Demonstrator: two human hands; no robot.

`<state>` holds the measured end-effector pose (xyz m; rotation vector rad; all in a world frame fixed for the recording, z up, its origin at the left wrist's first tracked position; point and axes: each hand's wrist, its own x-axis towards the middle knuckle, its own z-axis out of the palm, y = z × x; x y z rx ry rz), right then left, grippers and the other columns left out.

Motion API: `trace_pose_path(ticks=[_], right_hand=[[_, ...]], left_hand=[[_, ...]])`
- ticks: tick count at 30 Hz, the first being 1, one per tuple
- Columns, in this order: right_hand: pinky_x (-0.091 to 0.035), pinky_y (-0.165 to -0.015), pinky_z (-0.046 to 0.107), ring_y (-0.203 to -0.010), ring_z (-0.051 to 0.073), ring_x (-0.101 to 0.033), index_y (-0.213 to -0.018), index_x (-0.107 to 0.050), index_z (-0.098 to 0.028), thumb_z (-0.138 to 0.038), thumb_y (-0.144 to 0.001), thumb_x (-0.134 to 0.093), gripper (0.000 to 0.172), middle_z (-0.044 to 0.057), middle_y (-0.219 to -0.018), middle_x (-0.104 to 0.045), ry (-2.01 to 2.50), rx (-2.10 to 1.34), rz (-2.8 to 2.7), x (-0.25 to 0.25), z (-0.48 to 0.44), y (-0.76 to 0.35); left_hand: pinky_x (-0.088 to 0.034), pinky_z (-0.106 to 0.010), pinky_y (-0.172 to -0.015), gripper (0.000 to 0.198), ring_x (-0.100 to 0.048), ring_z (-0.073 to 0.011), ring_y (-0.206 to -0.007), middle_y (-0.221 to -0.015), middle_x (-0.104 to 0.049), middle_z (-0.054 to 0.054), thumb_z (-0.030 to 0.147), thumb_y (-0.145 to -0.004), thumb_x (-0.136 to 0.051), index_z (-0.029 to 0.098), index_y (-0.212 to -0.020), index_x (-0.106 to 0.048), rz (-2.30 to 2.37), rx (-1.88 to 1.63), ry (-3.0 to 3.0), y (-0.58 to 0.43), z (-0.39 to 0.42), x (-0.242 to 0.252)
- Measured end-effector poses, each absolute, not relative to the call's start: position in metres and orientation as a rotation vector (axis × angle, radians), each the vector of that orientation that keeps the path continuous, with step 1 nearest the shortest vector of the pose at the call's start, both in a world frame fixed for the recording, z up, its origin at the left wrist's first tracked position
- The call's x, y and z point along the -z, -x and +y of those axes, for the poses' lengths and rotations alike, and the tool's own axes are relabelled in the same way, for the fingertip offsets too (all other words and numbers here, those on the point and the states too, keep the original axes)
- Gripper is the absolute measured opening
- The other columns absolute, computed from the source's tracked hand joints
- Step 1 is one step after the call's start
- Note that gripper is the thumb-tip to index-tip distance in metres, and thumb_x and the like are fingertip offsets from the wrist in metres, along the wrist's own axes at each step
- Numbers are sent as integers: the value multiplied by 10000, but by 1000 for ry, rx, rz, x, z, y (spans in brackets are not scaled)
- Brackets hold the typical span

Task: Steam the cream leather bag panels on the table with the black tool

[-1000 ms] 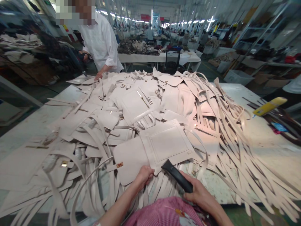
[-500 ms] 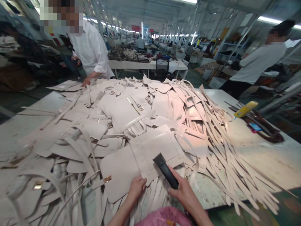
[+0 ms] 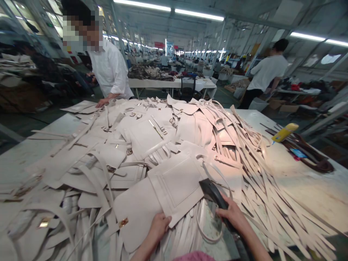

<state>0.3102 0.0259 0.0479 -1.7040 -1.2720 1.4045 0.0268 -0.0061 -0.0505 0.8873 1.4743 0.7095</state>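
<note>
Near the front of the table, my left hand (image 3: 160, 225) pinches the lower edge of a beige leather bag piece (image 3: 176, 181) with a stitched pocket panel and a gold clasp (image 3: 123, 222). The piece lies tilted on top of the pile. My right hand (image 3: 231, 214) is wrapped round a black handheld tool (image 3: 213, 194) with a wide, flat nozzle-like head; its exact kind is unclear. The tool's head is by the right edge of the bag piece, and I cannot tell whether they touch. A thin beige strap (image 3: 199, 221) loops down below the tool.
A heap of beige bag pieces (image 3: 146, 134) with buckles covers the table (image 3: 282, 152). Long straps (image 3: 272, 195) fan out on the right, near a yellow bottle (image 3: 285, 132) and dark coiled straps (image 3: 315, 159). A co-worker in white (image 3: 108, 69) touches the heap's far left.
My right hand has moved the black tool right, off the pocket panel to the piece's edge. My left hand keeps its pinch. The view has tilted up slightly; the person at right has shifted left.
</note>
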Motion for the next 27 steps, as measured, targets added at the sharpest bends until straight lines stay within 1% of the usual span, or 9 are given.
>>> trace_pose_path(ticks=[7,12,14,15,17,18,21,23,27], right_hand=[[-391,-403,212,-396,99,-461,-1311,-356,-184,-149,-629,-578,718,-66,-597,-602,1647,-1391,-1424,-66,52,-288],[-383,-423,210,-434,102,-476,-1320,-354,-194,-117,-617,-541,731,-32,-737,-652,1525,-1458,-1575,-84,55,-253],[-426,-475,227,-551,150,-562,-1319,-368,-189,-116,-601,-537,741,-2,-828,-675,1516,-1456,-1643,-89,55,-241],[-461,-544,243,-685,188,-603,-1311,-387,-183,-115,-587,-540,742,22,-939,-674,1508,-1443,-1674,-90,55,-236],[-481,-714,275,-949,241,-574,-1291,-424,-176,-106,-558,-546,746,41,-1161,-598,1482,-1415,-1726,-91,54,-223],[-475,-749,280,-982,245,-560,-1284,-434,-177,-101,-548,-548,749,37,-1177,-589,1469,-1423,-1756,-91,52,-216],[-478,-625,245,-735,189,-605,-1247,-480,-198,-97,-529,-571,730,-13,-921,-677,1436,-1515,-1833,-85,46,-190],[-455,-540,216,-599,155,-578,-1185,-542,-204,-89,-496,-602,701,-50,-748,-669,1420,-1543,-1848,-79,45,-171],[-460,-533,218,-580,154,-572,-1196,-534,-198,-111,-515,-610,690,-61,-664,-644,1406,-1490,-1789,-75,58,-146]], left_hand=[[-151,-230,-430,288,-256,-62,-357,-326,-331,58,386,-577,-504,174,-403,-416,1409,-671,-921,-22,-24,39],[-131,-233,-418,305,-234,-58,-355,-347,-315,58,432,-600,-455,174,-440,-424,1389,-665,-896,-21,-42,42],[-129,-232,-420,297,-240,-59,-364,-359,-324,55,426,-594,-465,170,-447,-433,1408,-677,-883,-20,-45,44],[-132,-231,-420,294,-243,-58,-369,-368,-333,54,425,-589,-476,166,-454,-442,1407,-682,-879,-20,-45,44],[-137,-230,-420,292,-241,-57,-376,-386,-346,54,430,-585,-489,159,-478,-466,1386,-697,-869,-22,-46,43],[-140,-230,-418,292,-242,-57,-376,-390,-351,53,431,-588,-489,157,-490,-477,1369,-700,-869,-23,-46,42],[-143,-231,-408,279,-251,-63,-358,-370,-350,56,418,-607,-468,160,-503,-486,1336,-692,-871,-30,-48,40],[-144,-230,-401,263,-251,-63,-346,-355,-343,60,404,-606,-462,164,-498,-477,1334,-686,-861,-34,-49,40],[-144,-226,-395,275,-251,-58,-334,-366,-366,58,416,-606,-466,162,-499,-466,1361,-690,-857,-33,-55,41]])
